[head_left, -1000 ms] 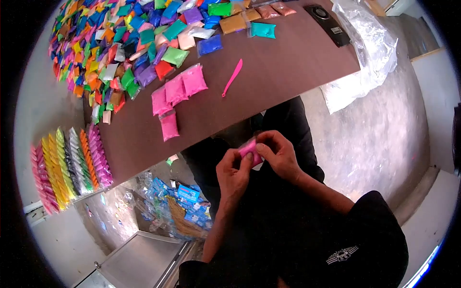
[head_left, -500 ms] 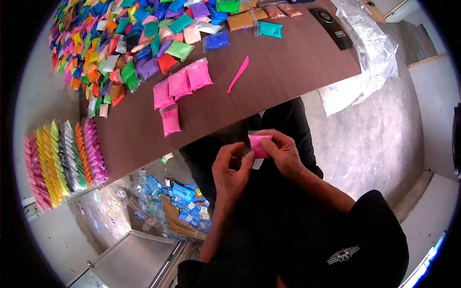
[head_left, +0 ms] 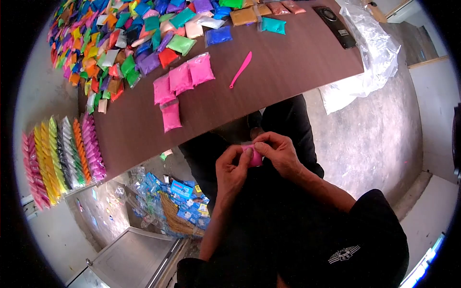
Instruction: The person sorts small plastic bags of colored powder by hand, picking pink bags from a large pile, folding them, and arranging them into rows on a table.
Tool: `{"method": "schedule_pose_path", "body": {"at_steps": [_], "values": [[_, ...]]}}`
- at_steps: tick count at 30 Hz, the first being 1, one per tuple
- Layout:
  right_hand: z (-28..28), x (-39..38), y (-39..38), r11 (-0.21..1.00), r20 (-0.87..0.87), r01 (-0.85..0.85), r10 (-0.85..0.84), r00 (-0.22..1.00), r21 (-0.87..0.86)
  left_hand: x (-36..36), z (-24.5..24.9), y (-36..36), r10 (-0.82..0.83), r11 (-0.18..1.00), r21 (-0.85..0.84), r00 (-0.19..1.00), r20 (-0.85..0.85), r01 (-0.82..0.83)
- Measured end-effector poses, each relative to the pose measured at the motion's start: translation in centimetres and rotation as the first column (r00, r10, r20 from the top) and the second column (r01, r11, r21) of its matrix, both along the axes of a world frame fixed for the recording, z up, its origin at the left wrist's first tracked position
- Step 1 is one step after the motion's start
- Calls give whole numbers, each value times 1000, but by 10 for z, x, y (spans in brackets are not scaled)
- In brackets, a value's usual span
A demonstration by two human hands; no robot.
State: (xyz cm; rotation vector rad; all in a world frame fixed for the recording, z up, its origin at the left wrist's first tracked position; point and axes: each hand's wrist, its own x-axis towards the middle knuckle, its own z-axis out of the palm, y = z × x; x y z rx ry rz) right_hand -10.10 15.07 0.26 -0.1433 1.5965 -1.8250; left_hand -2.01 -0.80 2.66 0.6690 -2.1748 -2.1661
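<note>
A small pink packet (head_left: 253,158) is pinched between my two hands, low in front of my body and below the table's front edge. My left hand (head_left: 231,168) grips its left side, thumb on top. My right hand (head_left: 280,152) has its thumb and fingers closed at the packet's upper right. Several pink packets (head_left: 180,79) lie together on the brown table (head_left: 211,108), one of them (head_left: 171,116) nearer the front edge. To their right lies a pink plastic knife (head_left: 241,70).
A big pile of coloured packets (head_left: 110,57) covers the table's far left. Rows of twisted coloured packs (head_left: 65,156) lie at the left corner. A black device (head_left: 334,27) and clear plastic bags (head_left: 372,53) are at the right. Below are a broom (head_left: 175,216) and blue wrappers (head_left: 182,190).
My left hand has moved from beside the packet to grip it, and its thumb now presses on it. My right hand's thumb and fingers have shifted to the packet's upper edge.
</note>
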Motion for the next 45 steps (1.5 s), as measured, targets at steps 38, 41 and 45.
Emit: {"method": "schedule_pose_path", "body": {"at_steps": [38,41,45], "values": [[-13,6,-1,999,-83,12,-8,997,42,8,2,8,63,997,46,992,114,-68],[-14,3,1,999,-90,-31,35,995,38,9,-3,4,49,998,34,993,104,-52],[-13,5,0,998,-106,-50,55,993,45,11,-9,1,44,997,-60,997,65,-41]]}}
